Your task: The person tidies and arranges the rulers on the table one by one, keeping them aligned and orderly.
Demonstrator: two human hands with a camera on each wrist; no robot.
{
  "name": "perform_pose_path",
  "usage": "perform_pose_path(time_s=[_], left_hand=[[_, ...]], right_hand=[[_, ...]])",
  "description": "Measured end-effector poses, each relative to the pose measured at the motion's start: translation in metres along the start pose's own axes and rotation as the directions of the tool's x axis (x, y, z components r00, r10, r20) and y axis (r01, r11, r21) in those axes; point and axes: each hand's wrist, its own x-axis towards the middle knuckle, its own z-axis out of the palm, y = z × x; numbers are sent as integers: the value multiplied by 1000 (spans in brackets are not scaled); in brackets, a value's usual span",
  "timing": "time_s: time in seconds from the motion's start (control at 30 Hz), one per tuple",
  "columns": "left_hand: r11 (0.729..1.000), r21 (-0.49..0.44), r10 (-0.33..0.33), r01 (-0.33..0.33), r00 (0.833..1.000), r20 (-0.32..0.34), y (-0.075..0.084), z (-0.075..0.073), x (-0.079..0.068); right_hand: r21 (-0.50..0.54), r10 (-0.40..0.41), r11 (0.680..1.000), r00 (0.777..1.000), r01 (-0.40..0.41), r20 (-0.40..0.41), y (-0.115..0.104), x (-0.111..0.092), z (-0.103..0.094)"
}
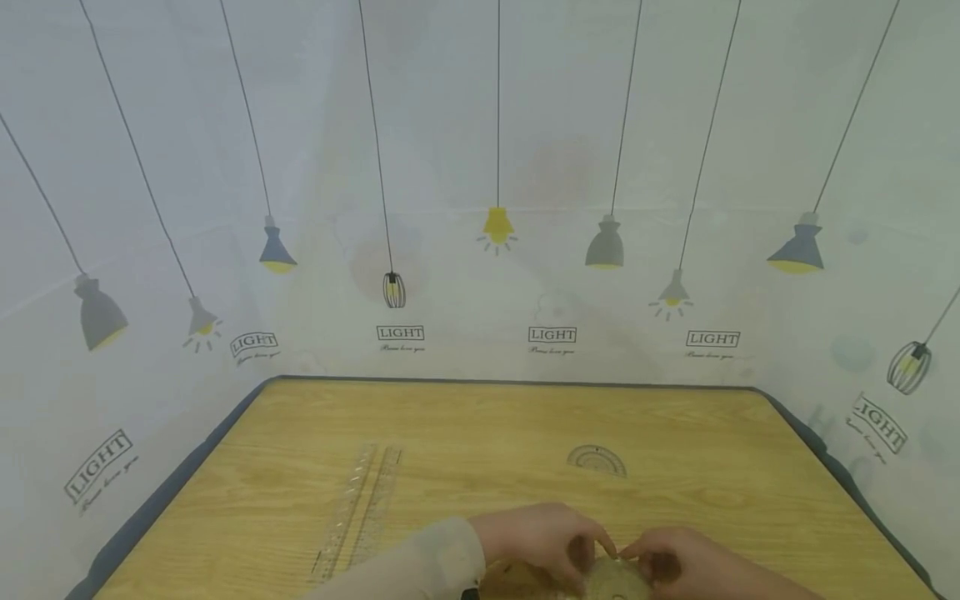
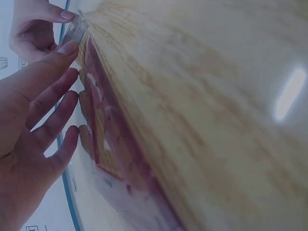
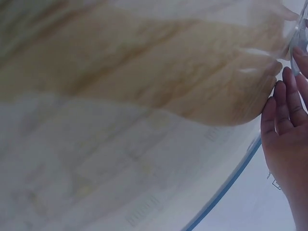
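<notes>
Low in the head view, my left hand (image 1: 543, 542) and right hand (image 1: 690, 565) meet over a clear plastic piece (image 1: 618, 581). Both pinch its upper edge between thumb and fingers. The left wrist view shows the clear piece (image 2: 75, 30) upright between the two thumbs, while the other fingers of my left hand (image 2: 36, 110) spread near the wooden tabletop. Beside them is a see-through, red-bordered flat thing (image 2: 113, 127) with a triangular cut-out, like a set square; whether it is held or lying cannot be told. The right hand (image 3: 286, 115) stands at the right wrist view's edge.
Two clear rulers (image 1: 343, 510) lie side by side, left of the hands. A clear protractor (image 1: 597, 460) lies beyond them on the wooden table (image 1: 480, 425). A white curtain (image 1: 465, 167) printed with lamps surrounds the table's back and sides.
</notes>
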Motion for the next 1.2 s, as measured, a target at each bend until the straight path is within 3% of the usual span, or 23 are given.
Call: perform_pose_path(time_s=[0.17,0.47,0.7,1.03,1.2], left_hand=[[999,36,-1,1,1000,-16,-2,1,2],[998,55,-12,14,999,-36,-2,2,0],[999,49,-12,13,999,-39,-4,3,0],[1000,16,-7,8,1000,-23,-5,3,2],[999,32,-4,5,1000,-31,-4,2,1]], right_hand=[[90,65,994,998,-66,9,-2,1,1],[137,135,981,991,-136,20,-7,2,1],[101,133,986,991,-132,-1,-6,1,1],[12,55,998,998,-56,20,-1,2,-5],[48,80,996,997,-81,20,-1,1,-6]])
